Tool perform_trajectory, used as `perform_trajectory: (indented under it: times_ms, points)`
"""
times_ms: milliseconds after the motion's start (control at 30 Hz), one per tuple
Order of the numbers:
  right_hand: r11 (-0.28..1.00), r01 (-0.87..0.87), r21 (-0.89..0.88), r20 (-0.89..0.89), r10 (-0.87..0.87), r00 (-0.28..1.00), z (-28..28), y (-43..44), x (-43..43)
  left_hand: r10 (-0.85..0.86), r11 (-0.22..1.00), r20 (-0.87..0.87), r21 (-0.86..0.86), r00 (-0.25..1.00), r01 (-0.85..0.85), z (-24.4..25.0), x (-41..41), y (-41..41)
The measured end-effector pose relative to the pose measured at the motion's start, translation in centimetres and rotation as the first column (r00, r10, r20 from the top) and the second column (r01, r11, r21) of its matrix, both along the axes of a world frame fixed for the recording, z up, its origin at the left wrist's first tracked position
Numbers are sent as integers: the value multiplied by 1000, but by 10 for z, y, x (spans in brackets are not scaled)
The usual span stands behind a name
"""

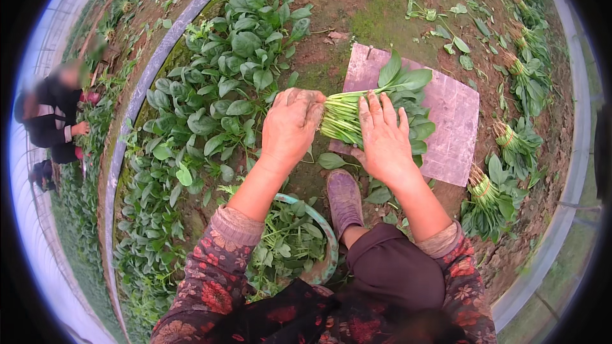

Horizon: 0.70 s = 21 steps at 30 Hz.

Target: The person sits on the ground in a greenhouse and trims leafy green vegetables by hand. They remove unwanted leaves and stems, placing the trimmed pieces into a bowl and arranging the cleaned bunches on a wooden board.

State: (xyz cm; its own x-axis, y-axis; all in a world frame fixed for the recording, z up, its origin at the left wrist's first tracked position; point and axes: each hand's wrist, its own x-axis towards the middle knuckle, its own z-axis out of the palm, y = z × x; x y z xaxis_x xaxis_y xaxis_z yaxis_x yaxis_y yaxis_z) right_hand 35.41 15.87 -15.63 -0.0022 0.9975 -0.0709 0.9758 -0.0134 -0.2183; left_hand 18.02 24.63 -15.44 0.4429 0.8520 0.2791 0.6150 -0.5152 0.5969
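Note:
A bunch of leafy greens, probably spinach [342,117], lies sideways across a worn, pinkish board [454,124]. Curled around the root end of the bunch is my left hand [292,122], its fingertips pinched together at the stems. My right hand [387,138] rests flat on top, fingers slightly apart over the upper stems and the start of the leaves. Broad leaves [413,79] fan out beyond it towards the right. The roots are mostly hidden by my left hand. A nail-like peg [369,51] stands up at the board's far corner.
Growing spinach plants [246,43] fill the left side, bordered by a long grey pipe [143,81]. A rimmed tub [330,243] of loose greens sits by my shoe [344,200]. Tied bunches [485,191] line the right. Another person [52,110] crouches far left.

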Motion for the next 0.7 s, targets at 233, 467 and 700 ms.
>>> perform_trajectory:
  times_ms: [233,467,700]
  points:
    - [1000,14,6,-63,-14,998,6,-3,-1,1,995,-280,96,960,27,-16,22,7]
    - [999,42,-2,-88,-42,995,5,-3,-1,-37,998,-183,45,982,46,-25,12,9]
    - [999,49,8,-154,-47,987,8,-4,1,-47,999,12,24,999,47,-38,7,4]
